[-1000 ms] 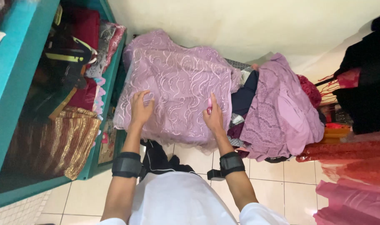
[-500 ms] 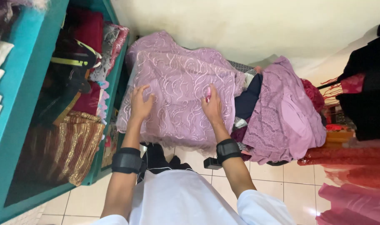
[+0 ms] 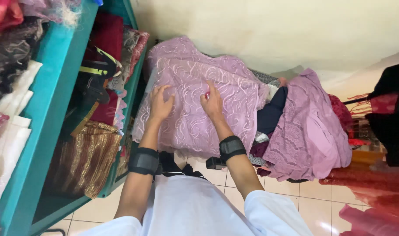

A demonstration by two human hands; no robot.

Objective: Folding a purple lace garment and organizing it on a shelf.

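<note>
A pale lilac embroidered fabric [image 3: 234,94] lies spread over a pile of clothes against the wall. My left hand [image 3: 160,104] rests on its left part, fingers curled into the cloth. My right hand [image 3: 212,102] presses flat on its middle, close beside the left hand. Both wrists wear black bands. A second mauve lace garment [image 3: 308,131] lies heaped to the right of the lilac fabric, with dark blue cloth [image 3: 271,114] between them.
A teal shelf unit [image 3: 42,131] on the left holds folded fabrics, one brown and gold [image 3: 88,157]. Red and pink cloths [image 3: 370,188] lie at the right, black garments [image 3: 394,113] hang above them. White floor tiles [image 3: 291,196] show below the pile.
My hands have moved closer together on the lilac fabric, the right one sliding left toward the middle. The view has shifted, showing more of the shelf.
</note>
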